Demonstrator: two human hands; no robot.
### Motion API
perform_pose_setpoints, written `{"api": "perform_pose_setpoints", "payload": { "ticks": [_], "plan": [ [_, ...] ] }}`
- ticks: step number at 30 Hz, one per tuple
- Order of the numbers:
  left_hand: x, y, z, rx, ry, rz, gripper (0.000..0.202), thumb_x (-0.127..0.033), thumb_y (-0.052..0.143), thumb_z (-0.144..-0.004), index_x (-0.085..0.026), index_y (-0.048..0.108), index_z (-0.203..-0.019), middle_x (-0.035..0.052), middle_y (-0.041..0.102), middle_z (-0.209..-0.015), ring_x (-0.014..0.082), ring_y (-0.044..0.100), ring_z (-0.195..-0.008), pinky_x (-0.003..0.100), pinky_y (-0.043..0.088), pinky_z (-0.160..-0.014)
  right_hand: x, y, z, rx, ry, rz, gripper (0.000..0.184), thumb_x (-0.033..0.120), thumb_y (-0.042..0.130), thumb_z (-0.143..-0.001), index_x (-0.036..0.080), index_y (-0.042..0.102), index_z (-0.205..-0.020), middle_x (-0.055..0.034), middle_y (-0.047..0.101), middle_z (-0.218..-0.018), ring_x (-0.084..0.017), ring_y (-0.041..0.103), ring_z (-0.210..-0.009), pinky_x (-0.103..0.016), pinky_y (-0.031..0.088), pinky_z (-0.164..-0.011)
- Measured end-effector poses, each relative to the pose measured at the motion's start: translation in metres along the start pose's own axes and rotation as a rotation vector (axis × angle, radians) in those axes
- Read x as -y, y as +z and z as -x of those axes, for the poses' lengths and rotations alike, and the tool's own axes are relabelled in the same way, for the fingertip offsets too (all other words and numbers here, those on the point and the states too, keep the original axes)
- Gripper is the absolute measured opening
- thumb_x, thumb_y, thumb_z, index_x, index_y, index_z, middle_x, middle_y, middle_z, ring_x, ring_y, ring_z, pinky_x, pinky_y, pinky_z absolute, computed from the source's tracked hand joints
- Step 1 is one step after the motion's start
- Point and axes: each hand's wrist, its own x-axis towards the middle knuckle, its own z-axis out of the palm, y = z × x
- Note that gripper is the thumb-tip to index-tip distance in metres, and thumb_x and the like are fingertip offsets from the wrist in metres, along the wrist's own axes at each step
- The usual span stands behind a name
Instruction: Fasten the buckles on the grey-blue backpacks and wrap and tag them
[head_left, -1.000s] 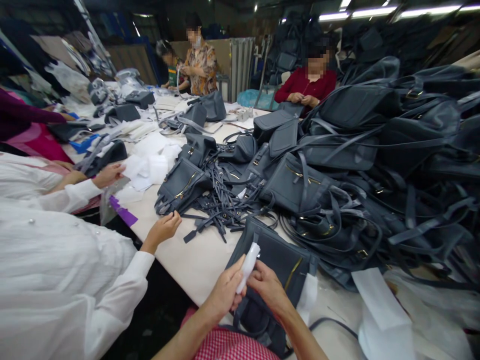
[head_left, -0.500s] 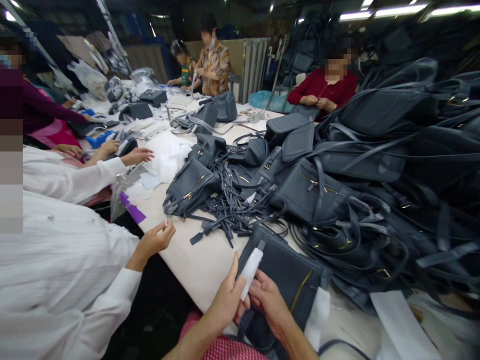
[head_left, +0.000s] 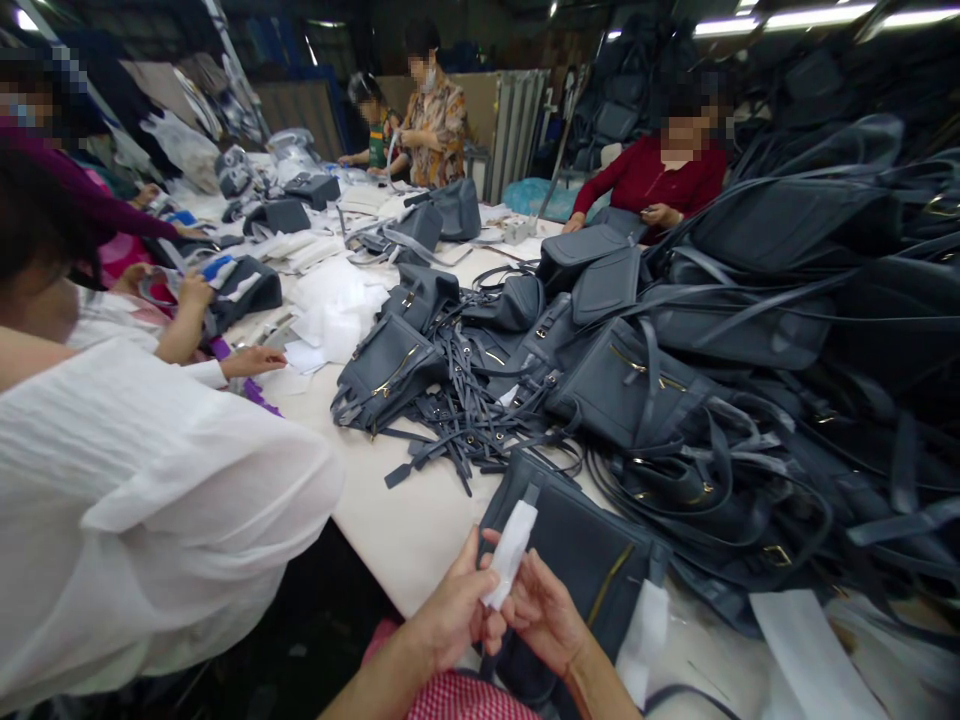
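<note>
White strip (head_left: 510,553) sits pinched between the person's left hand (head_left: 454,622) and right hand (head_left: 544,618), thumbs and fingers nearly closed on it. Just beneath lies a grey leather bag (head_left: 577,560), flat at the near edge of the cutting table (head_left: 405,530), its gold zip running down the right side. A checked cloth (head_left: 465,695) shows on the person's lap. To the right, more grey bags (head_left: 750,330) rise in a tangled heap of straps. Left, a co-worker in a white blouse (head_left: 150,510) leans over the table, beside a pile of white paper (head_left: 337,315). Farther off, a co-worker in a red top (head_left: 652,185) works at the far side.
</note>
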Motion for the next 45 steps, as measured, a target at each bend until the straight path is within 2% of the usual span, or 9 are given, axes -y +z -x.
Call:
{"api": "perform_pose_setpoints", "payload": {
  "ticks": [4,11,17,21,24,28,34,41,45],
  "plan": [
    [-0.001,0.006,0.0,0.07,-0.024,0.032,0.082,-0.031,0.059,-0.078,-0.019,0.018,-0.148,-0.0038,0.058,-0.062,0.0048,0.036,-0.035,0.015,0.027,-0.035,-0.002,0.007,-0.007,-0.016,-0.109,0.123,0.058,0.037,0.088,-0.061,0.019,0.067,-0.111,0.0043,0.062,-0.07,-0.001,0.039,-0.04,-0.013,0.029,-0.036],
    [0.022,-0.004,-0.014,-0.138,0.134,-0.272,0.099,-0.053,0.054,-0.087,-0.02,-0.014,-0.151,-0.0053,0.057,-0.053,0.0117,0.047,-0.035,0.018,0.035,-0.034,0.004,0.007,-0.009,-0.049,-0.126,0.179,0.082,0.035,0.089,-0.057,0.02,0.052,-0.128,0.0008,0.069,-0.083,-0.005,0.05,-0.034,-0.017,0.039,-0.032],
    [0.027,-0.016,-0.029,-0.098,0.094,-0.35,0.112,-0.065,0.058,-0.079,-0.021,-0.016,-0.15,-0.0037,0.061,-0.058,0.0145,0.055,-0.04,0.021,0.041,-0.038,0.0,0.007,-0.011,-0.166,-0.177,0.244,0.073,0.029,0.086,-0.059,0.015,0.052,-0.123,-0.0021,0.073,-0.083,-0.002,0.042,-0.03,-0.016,0.029,-0.028],
    [-0.001,-0.025,-0.024,0.036,-0.074,-0.502,0.102,-0.064,0.057,-0.075,-0.019,0.008,-0.151,0.003,0.067,-0.07,0.0173,0.062,-0.053,0.026,0.045,-0.049,0.003,0.014,-0.007,-0.157,-0.234,0.277,0.065,0.031,0.085,-0.06,0.016,0.057,-0.117,-0.0016,0.073,-0.083,-0.006,0.052,-0.042,-0.015,0.032,-0.035],
    [-0.033,-0.022,-0.014,-0.115,0.079,-0.978,0.076,-0.058,0.056,-0.074,-0.015,0.045,-0.135,0.0089,0.069,-0.085,0.0235,0.065,-0.071,0.033,0.049,-0.063,0.01,0.013,0.011,-0.16,-0.227,0.375,0.065,0.03,0.083,-0.061,0.018,0.059,-0.121,-0.0035,0.073,-0.093,-0.009,0.06,-0.058,-0.016,0.037,-0.044],
    [-0.055,0.012,-0.006,-0.304,0.568,-1.228,0.042,-0.052,0.051,-0.079,-0.017,0.066,-0.096,0.0102,0.067,-0.094,0.0264,0.062,-0.088,0.038,0.048,-0.083,0.017,-0.007,0.062,-0.389,-0.189,0.561,0.053,0.037,0.078,-0.066,0.019,0.064,-0.113,-0.0075,0.073,-0.104,-0.011,0.06,-0.063,-0.021,0.038,-0.05],
    [0.002,0.081,-0.04,0.125,0.17,-0.843,0.032,-0.045,0.064,-0.071,-0.016,0.068,-0.086,0.0064,0.069,-0.081,0.0216,0.065,-0.077,0.029,0.05,-0.068,0.016,-0.062,0.201,-0.678,-0.359,0.559,0.046,0.057,0.071,-0.073,0.019,0.07,-0.1,-0.0097,0.075,-0.099,-0.015,0.059,-0.068,-0.027,0.041,-0.058],
    [0.071,0.116,-0.099,-0.108,0.252,-0.841,0.04,-0.043,0.07,-0.065,-0.018,0.057,-0.094,0.0056,0.068,-0.078,0.0247,0.064,-0.076,0.031,0.047,-0.065,-0.003,-0.127,0.371,-1.579,-0.63,0.398,0.045,0.056,0.072,-0.065,0.023,0.068,-0.095,-0.0139,0.072,-0.101,-0.027,0.061,-0.076,-0.039,0.048,-0.064],
    [0.079,0.128,-0.105,-0.22,0.323,-0.836,0.042,-0.042,0.076,-0.059,-0.018,0.057,-0.088,0.0017,0.064,-0.068,0.0246,0.062,-0.072,0.031,0.045,-0.066,-0.021,-0.162,0.408,-1.673,-0.575,0.386,0.04,0.055,0.07,-0.06,0.028,0.068,-0.089,-0.0172,0.072,-0.098,-0.037,0.066,-0.088,-0.05,0.051,-0.077]
  ]
}}
